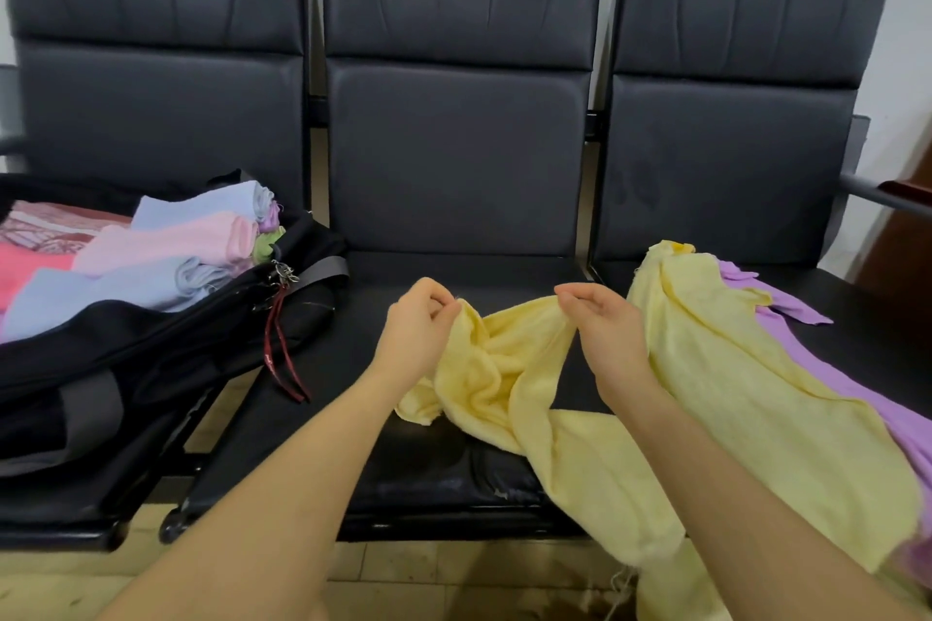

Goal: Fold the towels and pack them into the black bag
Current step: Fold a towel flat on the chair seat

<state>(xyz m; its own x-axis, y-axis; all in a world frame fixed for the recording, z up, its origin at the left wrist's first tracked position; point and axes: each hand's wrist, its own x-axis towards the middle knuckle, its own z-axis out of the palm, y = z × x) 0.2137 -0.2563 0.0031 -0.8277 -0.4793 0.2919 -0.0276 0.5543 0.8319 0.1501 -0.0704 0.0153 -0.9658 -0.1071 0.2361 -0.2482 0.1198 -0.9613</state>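
A crumpled yellow towel hangs over the middle seat, pinched along its top edge by my left hand and my right hand. Its lower end trails off the seat's front edge toward the floor. Another yellow towel lies spread on the right seat, on top of a purple towel. The black bag lies unzipped on the left seat, holding several folded towels in blue, pink, green and lilac.
Three joined black padded seats form a bench against a white wall. A red strap and keys dangle from the bag's zipper. A metal armrest sticks out at the right. Tiled floor lies below.
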